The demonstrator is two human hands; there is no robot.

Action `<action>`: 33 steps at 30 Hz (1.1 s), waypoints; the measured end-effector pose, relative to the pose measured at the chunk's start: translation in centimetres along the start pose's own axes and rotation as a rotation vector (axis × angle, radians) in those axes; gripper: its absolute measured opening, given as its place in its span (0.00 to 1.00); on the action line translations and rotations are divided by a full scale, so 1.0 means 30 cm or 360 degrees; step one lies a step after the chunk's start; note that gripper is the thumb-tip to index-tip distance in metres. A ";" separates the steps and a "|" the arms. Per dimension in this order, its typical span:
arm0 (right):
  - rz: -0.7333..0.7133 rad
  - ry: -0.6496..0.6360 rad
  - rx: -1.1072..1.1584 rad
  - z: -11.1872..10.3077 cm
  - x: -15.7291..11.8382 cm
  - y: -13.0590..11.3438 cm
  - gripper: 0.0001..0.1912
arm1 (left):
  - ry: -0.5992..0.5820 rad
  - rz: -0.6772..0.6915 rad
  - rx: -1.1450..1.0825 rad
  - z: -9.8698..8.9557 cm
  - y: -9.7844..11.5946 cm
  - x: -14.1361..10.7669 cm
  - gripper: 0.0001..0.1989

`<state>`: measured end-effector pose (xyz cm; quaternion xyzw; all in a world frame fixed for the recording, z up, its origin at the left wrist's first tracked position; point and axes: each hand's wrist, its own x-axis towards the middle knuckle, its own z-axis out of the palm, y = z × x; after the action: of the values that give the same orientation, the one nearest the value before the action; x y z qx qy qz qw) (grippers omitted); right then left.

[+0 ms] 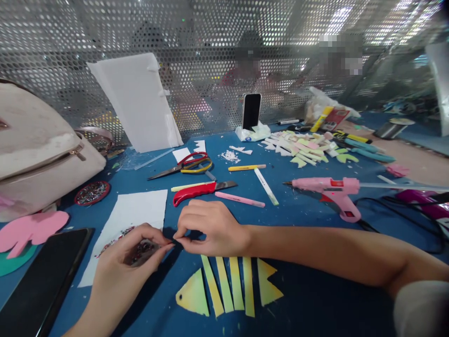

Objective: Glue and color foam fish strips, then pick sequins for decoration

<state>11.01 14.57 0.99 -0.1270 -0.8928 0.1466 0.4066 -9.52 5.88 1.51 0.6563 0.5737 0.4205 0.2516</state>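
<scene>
My left hand and my right hand face each other above the blue table, thumb and fingertips pinched close together. Whatever sits between the fingertips is too small to make out. Just below my right hand lies a paper fish cut into parts: a yellow-green head with a dark eye spot, several upright strips and a notched tail. My right hand and forearm hide the strips' upper ends. Behind my left hand, a white paper sheet carries a heap of small dark and coloured bits.
Beyond my hands lie a red-handled knife, scissors and markers. A pink glue gun with its cable is at right, before a paper-scrap pile. On the left are a black phone and a pale bag.
</scene>
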 end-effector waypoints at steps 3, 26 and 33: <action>-0.0005 0.0008 0.0010 0.004 -0.002 0.001 0.08 | -0.0025 -0.0004 0.0016 -0.001 -0.004 -0.001 0.05; -0.0026 -0.0043 -0.0070 0.005 -0.003 -0.001 0.09 | -0.0049 0.0001 0.0083 -0.003 0.011 0.002 0.07; -0.0059 -0.0036 0.0020 0.000 0.001 0.001 0.09 | -0.0042 0.0060 0.0123 -0.001 0.004 0.005 0.07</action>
<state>11.01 14.61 0.99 -0.1064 -0.8986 0.1460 0.3997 -9.49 5.99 1.68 0.6816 0.5737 0.3941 0.2256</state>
